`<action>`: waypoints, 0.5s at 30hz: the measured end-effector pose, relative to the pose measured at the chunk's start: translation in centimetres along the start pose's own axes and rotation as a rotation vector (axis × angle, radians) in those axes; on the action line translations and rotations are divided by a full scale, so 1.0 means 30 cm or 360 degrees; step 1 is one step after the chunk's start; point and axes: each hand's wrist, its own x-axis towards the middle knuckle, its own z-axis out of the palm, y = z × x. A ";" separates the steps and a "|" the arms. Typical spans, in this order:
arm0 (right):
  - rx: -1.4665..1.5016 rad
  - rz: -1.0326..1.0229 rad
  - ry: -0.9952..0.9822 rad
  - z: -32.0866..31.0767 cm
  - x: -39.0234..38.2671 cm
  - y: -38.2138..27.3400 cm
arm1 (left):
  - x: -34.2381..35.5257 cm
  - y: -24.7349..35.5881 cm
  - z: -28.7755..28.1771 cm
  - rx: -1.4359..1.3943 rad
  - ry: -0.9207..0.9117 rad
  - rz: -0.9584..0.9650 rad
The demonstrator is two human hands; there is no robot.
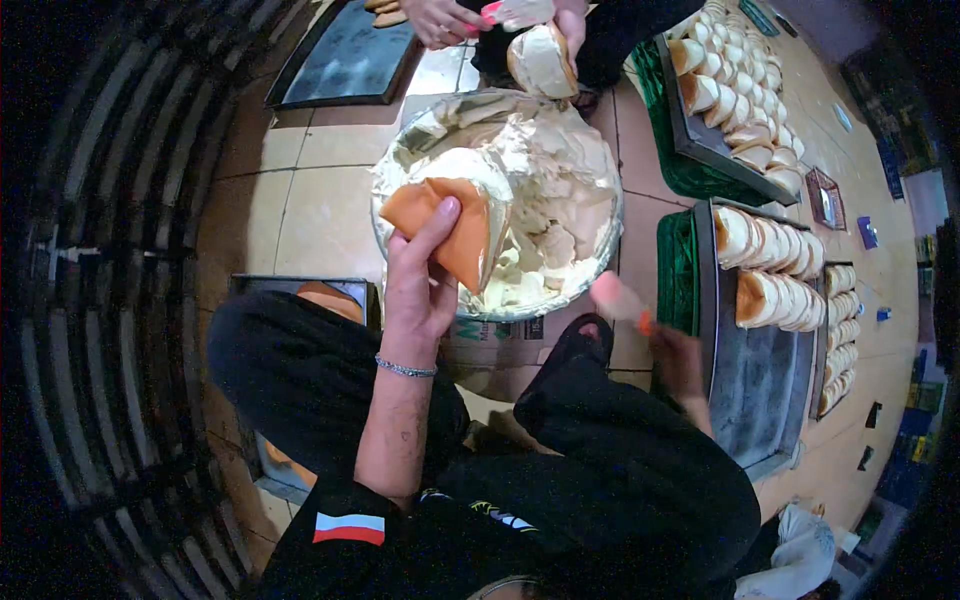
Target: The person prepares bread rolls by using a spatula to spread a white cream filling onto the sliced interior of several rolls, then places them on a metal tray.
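Note:
My left hand (428,265) is closed on a folded brown pastry (462,235), thumb on its smooth outer side. Whitish cream shows along the pastry's open edge. It is held over the left part of a big round tub (612,262) heaped with pale cream (555,190). My right hand (680,360), smeared by motion, is off the tub's lower right side. It grips a spatula (618,300) with a pinkish blade, also blurred. Beyond the tub, a co-worker's hands (445,22) hold another cream-covered pastry (540,62) and a spatula (520,12).
At right, trays (765,385) carry rows of cream-filled pastries (775,260); more fill the far-right tray (740,95) on a green crate (650,100). Another tray (345,55) lies at far left. Brown pastry rounds (330,298) sit beside my left knee. Dark slatted racks (110,250) line the left.

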 end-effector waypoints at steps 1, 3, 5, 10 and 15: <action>0.0015 -0.0017 0.0037 -0.018 0.006 0.007 | -0.013 0.001 -0.003 -0.0021 0.0011 -0.0071; -0.0384 -0.0570 0.0201 -0.047 0.058 -0.307 | -0.036 -0.016 -0.027 -0.0025 0.0095 -0.0076; -0.0348 -0.0922 0.0237 -0.008 0.094 -0.485 | -0.016 -0.047 -0.008 -0.0179 0.0037 -0.0215; -0.0440 -0.1626 0.0197 0.131 0.210 -0.671 | -0.017 -0.042 -0.009 -0.0101 0.0013 -0.0173; -0.0627 -0.1767 -0.0092 0.129 0.183 -0.635 | -0.023 -0.003 -0.001 -0.0106 0.0042 -0.0249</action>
